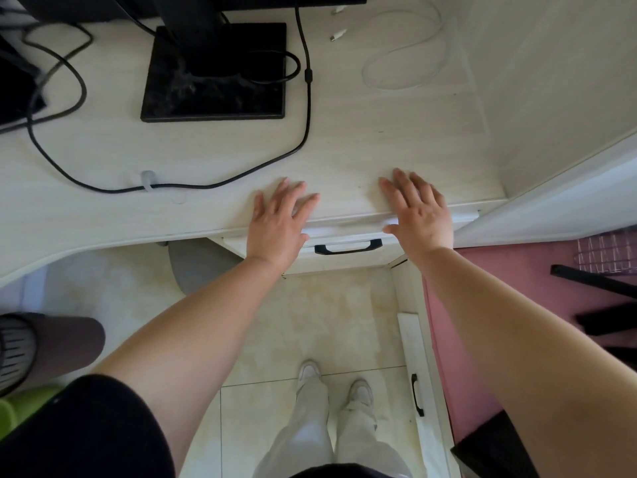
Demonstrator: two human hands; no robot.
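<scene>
We are pressing left hand [279, 222] and right hand [418, 215], grips open, on the tabletop [344, 150] above the drawer [344, 263], handle [344, 251] not yet grasped.

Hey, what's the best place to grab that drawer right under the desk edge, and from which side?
Take the black handle centred on the drawer front, between the left hand and right hand lying flat on the desk. It is a horizontal bar with a gap behind, so hook fingers in from the front and below; the desk overhangs it above.
</scene>
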